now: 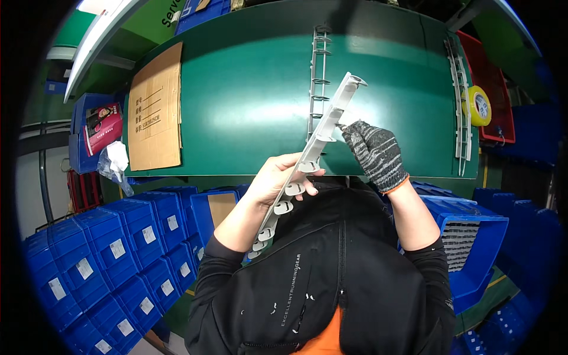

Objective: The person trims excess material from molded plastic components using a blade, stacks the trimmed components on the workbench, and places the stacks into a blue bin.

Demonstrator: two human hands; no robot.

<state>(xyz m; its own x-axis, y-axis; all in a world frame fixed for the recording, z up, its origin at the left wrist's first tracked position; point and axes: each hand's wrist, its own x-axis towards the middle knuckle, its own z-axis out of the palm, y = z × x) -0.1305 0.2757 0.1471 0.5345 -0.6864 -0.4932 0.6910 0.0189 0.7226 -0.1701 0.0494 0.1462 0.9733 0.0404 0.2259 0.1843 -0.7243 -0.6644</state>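
A long pale grey strip (pixel 326 125) with several rounded tabs along one side slants across the table's front edge. Its upper end leans to the right, and its lower end lies over my left forearm's inner side. My bare left hand (pixel 271 180) is closed around the strip below its middle, with fingertips showing past the tabs. On my right hand (pixel 378 155) is a grey-and-black striped knit glove. Its fingers are curled together beside the strip's upper part, and a small dark tip shows at them; what it belongs to is hidden.
On the green table (pixel 248 89), a similar strip (pixel 320 65) lies behind the held one. More strips (pixel 460 112) lie by the right edge, near a yellow tape roll (pixel 478 106) and a red bin (pixel 494 127). Flattened cardboard (pixel 155 109) lies left. Blue crates (pixel 127 228) are stacked below.
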